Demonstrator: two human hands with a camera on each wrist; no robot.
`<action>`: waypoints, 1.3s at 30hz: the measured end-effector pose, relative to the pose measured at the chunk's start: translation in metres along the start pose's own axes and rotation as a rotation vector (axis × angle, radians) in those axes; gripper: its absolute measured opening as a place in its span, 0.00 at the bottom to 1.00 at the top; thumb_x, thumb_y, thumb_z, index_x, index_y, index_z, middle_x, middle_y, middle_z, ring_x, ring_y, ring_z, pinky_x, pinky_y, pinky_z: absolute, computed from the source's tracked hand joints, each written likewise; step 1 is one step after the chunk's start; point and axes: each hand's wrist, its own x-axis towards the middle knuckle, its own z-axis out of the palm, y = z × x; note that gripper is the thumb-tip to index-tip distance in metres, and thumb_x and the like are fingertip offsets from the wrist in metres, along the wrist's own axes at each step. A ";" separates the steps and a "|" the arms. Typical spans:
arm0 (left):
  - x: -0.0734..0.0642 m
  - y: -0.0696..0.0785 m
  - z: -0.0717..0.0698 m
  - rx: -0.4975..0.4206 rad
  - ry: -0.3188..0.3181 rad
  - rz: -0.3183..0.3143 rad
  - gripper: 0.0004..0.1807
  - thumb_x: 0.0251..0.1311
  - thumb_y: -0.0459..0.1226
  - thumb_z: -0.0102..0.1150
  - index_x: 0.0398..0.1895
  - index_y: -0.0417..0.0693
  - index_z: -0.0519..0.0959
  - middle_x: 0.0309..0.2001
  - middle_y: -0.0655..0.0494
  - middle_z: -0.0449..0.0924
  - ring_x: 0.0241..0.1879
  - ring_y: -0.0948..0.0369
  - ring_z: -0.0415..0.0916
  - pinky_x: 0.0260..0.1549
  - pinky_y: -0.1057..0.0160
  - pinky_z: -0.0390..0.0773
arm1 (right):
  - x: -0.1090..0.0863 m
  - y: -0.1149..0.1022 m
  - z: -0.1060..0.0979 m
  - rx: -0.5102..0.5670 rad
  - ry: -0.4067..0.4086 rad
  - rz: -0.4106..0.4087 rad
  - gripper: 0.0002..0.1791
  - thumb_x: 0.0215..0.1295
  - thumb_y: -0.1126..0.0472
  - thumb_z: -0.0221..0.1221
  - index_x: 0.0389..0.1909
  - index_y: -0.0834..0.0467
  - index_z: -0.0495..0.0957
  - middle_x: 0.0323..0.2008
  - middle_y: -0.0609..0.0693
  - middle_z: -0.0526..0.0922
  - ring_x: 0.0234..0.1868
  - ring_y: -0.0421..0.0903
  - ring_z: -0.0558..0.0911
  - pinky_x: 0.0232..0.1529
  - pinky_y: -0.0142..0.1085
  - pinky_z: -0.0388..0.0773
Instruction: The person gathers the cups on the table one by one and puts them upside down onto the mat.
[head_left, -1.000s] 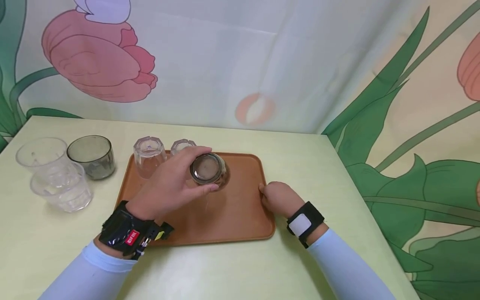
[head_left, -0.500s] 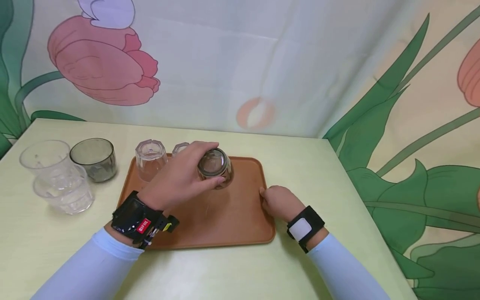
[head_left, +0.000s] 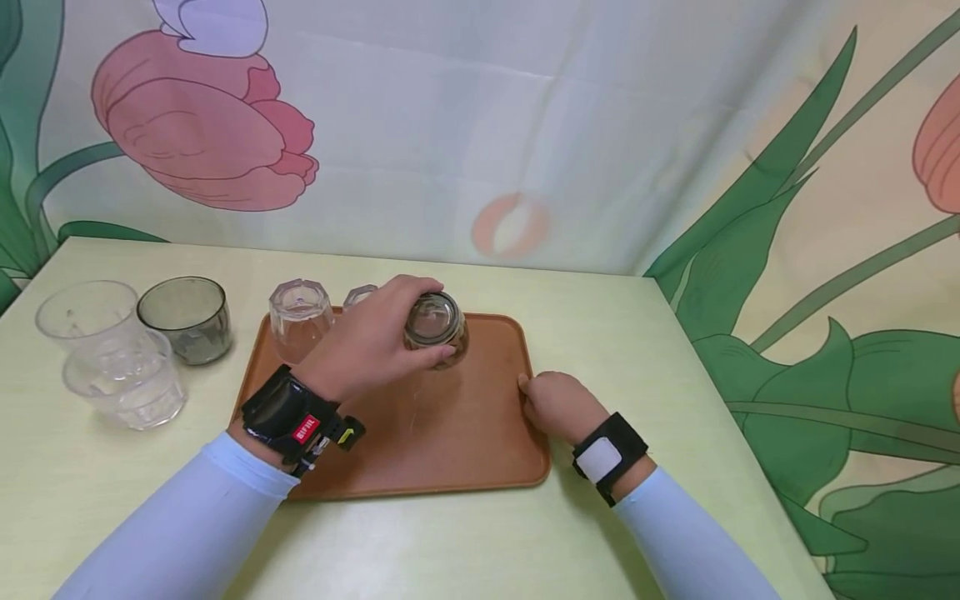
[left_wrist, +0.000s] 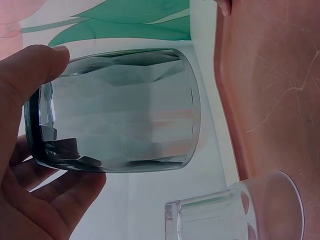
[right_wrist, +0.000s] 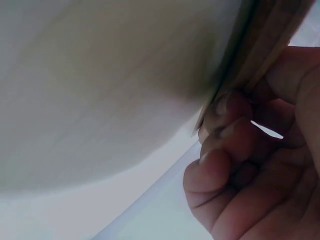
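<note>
My left hand (head_left: pixel 367 337) holds a grey-tinted drinking glass (head_left: pixel 435 321) upside down over the back part of a brown tray (head_left: pixel 465 437). In the left wrist view, thumb and fingers grip this glass (left_wrist: pixel 122 110) near its base, and its rim is apart from the tray surface. Two clear glasses stand inverted along the tray's back: one (head_left: pixel 300 321) at the left corner, and another (head_left: pixel 359 294) mostly hidden behind my left hand. At the tray's right edge, my right hand (head_left: pixel 561 406) pinches the rim; its curled fingers (right_wrist: pixel 210 172) show in the right wrist view.
Left of the tray on the pale table (head_left: pixel 405 550) stand a second grey-tinted glass (head_left: pixel 187 325), upright, and clear glasses (head_left: pixel 127 387) close together. A curtain with printed flowers (head_left: pixel 405 125) hangs behind the table's back edge.
My left hand has carried the tinted glass a little to the right and toward the back of the tray. The right hand keeps its place on the tray's edge.
</note>
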 end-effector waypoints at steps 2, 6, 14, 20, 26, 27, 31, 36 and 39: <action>0.002 -0.001 0.002 0.004 -0.008 -0.001 0.41 0.54 0.52 0.73 0.67 0.45 0.68 0.59 0.50 0.75 0.57 0.56 0.75 0.58 0.54 0.78 | 0.000 0.000 0.001 0.000 -0.006 0.004 0.15 0.70 0.65 0.54 0.51 0.65 0.84 0.16 0.50 0.74 0.20 0.43 0.72 0.24 0.39 0.75; 0.007 -0.005 0.005 0.014 -0.025 -0.011 0.41 0.55 0.53 0.72 0.67 0.46 0.67 0.60 0.50 0.74 0.57 0.56 0.75 0.57 0.54 0.79 | -0.001 0.000 0.000 -0.001 -0.017 0.009 0.15 0.70 0.65 0.54 0.51 0.65 0.84 0.17 0.50 0.74 0.20 0.43 0.73 0.25 0.40 0.75; 0.017 -0.010 0.011 0.013 -0.041 -0.028 0.41 0.55 0.52 0.72 0.67 0.46 0.67 0.60 0.52 0.74 0.57 0.57 0.75 0.57 0.54 0.79 | 0.000 -0.001 -0.006 -0.001 -0.026 0.039 0.14 0.70 0.64 0.55 0.49 0.64 0.84 0.16 0.50 0.74 0.20 0.44 0.74 0.25 0.40 0.76; 0.023 -0.011 0.014 0.029 -0.039 -0.022 0.41 0.53 0.52 0.73 0.66 0.45 0.70 0.58 0.51 0.77 0.56 0.54 0.76 0.57 0.52 0.79 | -0.001 -0.002 -0.006 -0.008 -0.025 0.034 0.14 0.70 0.65 0.55 0.50 0.65 0.84 0.17 0.51 0.75 0.21 0.45 0.75 0.25 0.41 0.77; 0.027 -0.013 0.017 0.013 -0.038 -0.007 0.40 0.54 0.51 0.73 0.66 0.43 0.69 0.57 0.49 0.77 0.56 0.53 0.75 0.57 0.53 0.77 | -0.001 -0.003 -0.007 -0.018 -0.002 0.022 0.14 0.69 0.65 0.55 0.50 0.65 0.84 0.18 0.53 0.78 0.22 0.48 0.78 0.26 0.45 0.79; 0.028 -0.014 0.017 0.011 -0.040 -0.004 0.40 0.54 0.51 0.73 0.66 0.42 0.69 0.58 0.48 0.77 0.56 0.53 0.75 0.58 0.53 0.77 | -0.001 -0.004 -0.007 -0.022 0.004 0.018 0.14 0.68 0.65 0.56 0.50 0.65 0.84 0.18 0.53 0.78 0.22 0.49 0.79 0.26 0.45 0.79; 0.029 -0.014 0.020 0.014 -0.051 0.001 0.39 0.55 0.50 0.72 0.66 0.42 0.69 0.59 0.46 0.75 0.58 0.51 0.74 0.59 0.52 0.77 | -0.002 -0.004 -0.005 -0.030 0.026 0.003 0.15 0.67 0.66 0.56 0.51 0.65 0.84 0.19 0.54 0.79 0.23 0.51 0.80 0.26 0.47 0.80; 0.031 -0.015 0.024 0.044 -0.062 -0.008 0.37 0.57 0.49 0.71 0.66 0.43 0.69 0.59 0.45 0.74 0.57 0.52 0.74 0.58 0.52 0.77 | -0.002 -0.004 -0.003 -0.033 0.020 0.011 0.16 0.69 0.65 0.55 0.53 0.64 0.84 0.19 0.55 0.79 0.23 0.51 0.81 0.26 0.47 0.80; 0.032 -0.017 0.026 0.060 -0.074 -0.023 0.37 0.58 0.49 0.70 0.66 0.45 0.68 0.60 0.46 0.74 0.57 0.53 0.75 0.57 0.52 0.78 | -0.003 -0.005 -0.005 -0.029 0.016 0.016 0.16 0.69 0.65 0.55 0.53 0.65 0.83 0.19 0.55 0.80 0.23 0.51 0.81 0.26 0.47 0.80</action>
